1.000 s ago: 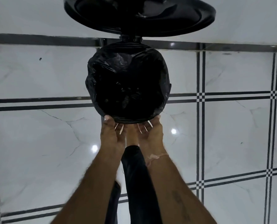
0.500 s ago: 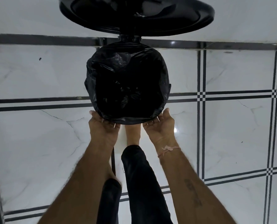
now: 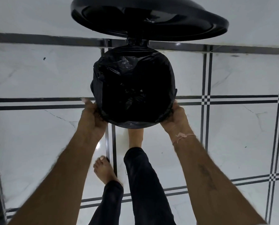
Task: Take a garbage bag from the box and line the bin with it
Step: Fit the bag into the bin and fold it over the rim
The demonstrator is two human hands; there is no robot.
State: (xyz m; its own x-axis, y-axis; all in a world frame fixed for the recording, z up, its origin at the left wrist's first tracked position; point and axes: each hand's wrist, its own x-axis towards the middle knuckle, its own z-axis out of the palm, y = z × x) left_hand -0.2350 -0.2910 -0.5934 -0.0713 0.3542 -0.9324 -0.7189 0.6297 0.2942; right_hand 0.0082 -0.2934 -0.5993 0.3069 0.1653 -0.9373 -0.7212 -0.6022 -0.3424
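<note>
A round black bin stands on the tiled floor with its lid [image 3: 151,21] swung up and open behind it. A black garbage bag [image 3: 132,75] sits inside the bin, its edge folded over the rim all round. My left hand [image 3: 93,117] grips the bag's folded edge at the bin's near-left side. My right hand [image 3: 176,116] grips it at the near-right side. The bin's own wall is hidden under the bag. No box is in view.
White marble floor tiles [image 3: 38,143] with dark stripe borders surround the bin. A white wall [image 3: 29,13] rises just behind it. My bare right foot [image 3: 135,137] presses near the bin's base; my left foot [image 3: 104,169] stands further back.
Both hands slid apart along the rim, from together at the near edge to the left and right sides. My left foot has come into view.
</note>
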